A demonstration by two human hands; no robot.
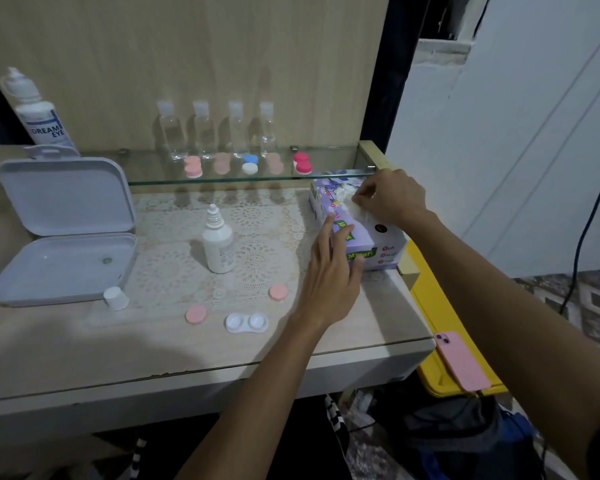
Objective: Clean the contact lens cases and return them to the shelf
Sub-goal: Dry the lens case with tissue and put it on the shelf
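Head view, starting nearest: an opened white lens case (246, 322) is seen lying on the tabletop (84, 362), its two wells uncovered, with one pink cap (196, 314) just to its left and another pink cap (278, 293) a little beyond on the right. Further in, on a lace mat (257, 223), a small white dropper bottle (217, 242) is stood upright with its cap (116, 298) set apart near an open grey box (63, 230). At the right edge the purple tissue box (357, 230) is steadied by the left hand (329, 282), whose fingers are spread and laid flat against its near side, while the right hand (392, 199) is placed over the slot, its fingers pinched together on a white tissue (355, 209). The drying step appears to be in hand, and it is judged best done by keeping the box pressed down so that a single sheet is drawn straight up and free, without the box being dragged toward the edge. On the glass shelf (243, 180) behind, four more closed cases (248, 163) are lined up in front of clear bottles (219, 133), and a large solution bottle (39, 112) is stood at far left.
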